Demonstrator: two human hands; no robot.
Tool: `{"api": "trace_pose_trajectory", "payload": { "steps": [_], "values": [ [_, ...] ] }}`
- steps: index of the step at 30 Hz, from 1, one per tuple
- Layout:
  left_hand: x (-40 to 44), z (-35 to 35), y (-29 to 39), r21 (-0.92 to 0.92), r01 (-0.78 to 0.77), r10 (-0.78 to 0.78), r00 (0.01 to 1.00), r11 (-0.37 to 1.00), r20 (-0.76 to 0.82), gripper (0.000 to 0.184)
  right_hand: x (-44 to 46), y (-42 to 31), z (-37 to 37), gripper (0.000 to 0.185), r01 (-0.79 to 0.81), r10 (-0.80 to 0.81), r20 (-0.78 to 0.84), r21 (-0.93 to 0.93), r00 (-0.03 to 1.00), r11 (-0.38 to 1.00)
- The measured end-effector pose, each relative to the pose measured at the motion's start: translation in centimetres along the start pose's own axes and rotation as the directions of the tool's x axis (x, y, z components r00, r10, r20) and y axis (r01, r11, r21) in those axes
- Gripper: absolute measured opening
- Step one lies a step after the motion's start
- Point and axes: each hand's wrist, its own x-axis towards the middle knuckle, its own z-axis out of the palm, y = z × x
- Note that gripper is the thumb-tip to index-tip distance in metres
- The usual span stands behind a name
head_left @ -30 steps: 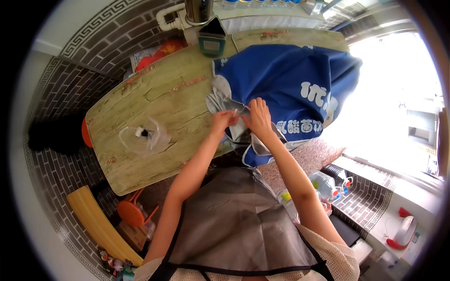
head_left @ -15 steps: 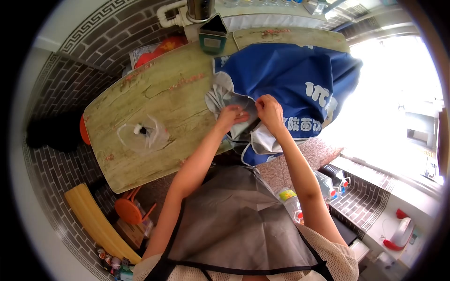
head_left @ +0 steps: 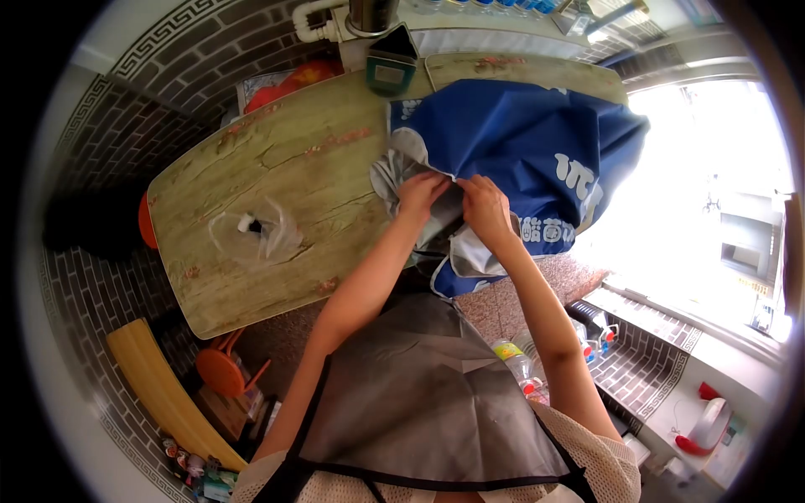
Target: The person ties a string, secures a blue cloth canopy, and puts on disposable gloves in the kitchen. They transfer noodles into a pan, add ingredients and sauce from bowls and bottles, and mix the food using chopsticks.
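A large blue cloth [head_left: 503, 126] with white printed characters and a silver-grey underside lies bunched over the right part of the table [head_left: 251, 176]. Its pale edging runs between my two hands. My left hand [head_left: 422, 194] is at the grey underside, with its fingertips closed on the cloth's edge and partly hidden by the fold. Just to its right, my right hand [head_left: 485, 206] pinches the same blue edge. The fingertips of both hands nearly meet. Part of the cloth hangs over the near table edge, against my brown apron [head_left: 402, 377].
A clear plastic bag [head_left: 260, 235] with a small black-and-white item lies on the table's left. At the back stands a dark green container [head_left: 392, 67]. An orange stool [head_left: 222, 371] is at lower left; large plastic bottles [head_left: 516, 360] stand on the floor at right.
My left hand has moved up and right to the cloth's edge, its fingers closing there. My right hand stays at the edge, nearly still. The view has shifted slightly.
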Motion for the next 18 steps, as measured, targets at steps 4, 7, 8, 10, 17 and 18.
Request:
{"api": "trace_pose_trajectory", "payload": {
  "steps": [4,7,8,10,17,18],
  "values": [
    [-0.8,0.2,0.2,0.049,-0.034,0.032,0.998,0.998,0.049,0.016,-0.7,0.0,0.6,0.030,0.025,-0.024,0.005,-0.032,1.000,0.999],
    [-1.4,0.0,0.0,0.081,-0.050,0.045,0.997,0.995,0.063,0.016,-1.1,0.1,0.8,0.031,0.037,-0.037,0.000,-0.037,0.999,0.999],
    [-1.7,0.0,0.1,0.098,-0.045,0.038,0.997,0.994,0.073,0.015,-1.2,0.1,0.9,0.031,0.036,-0.036,-0.001,-0.037,0.999,0.999],
    [-2.1,0.1,0.3,0.115,-0.040,0.030,0.996,0.993,0.083,0.015,-1.2,0.2,1.0,0.031,0.034,-0.035,-0.012,-0.034,0.999,0.999],
    [-2.5,0.4,0.7,0.170,-0.014,-0.011,0.990,0.985,0.143,0.017,-1.0,0.0,0.6,0.030,0.035,-0.035,-0.006,-0.020,0.999,0.999],
    [-2.4,0.4,0.7,0.175,-0.014,-0.013,0.988,0.985,0.152,0.018,-0.9,0.1,0.5,0.030,0.040,-0.040,-0.012,-0.012,0.999,0.999]
  ]
}}
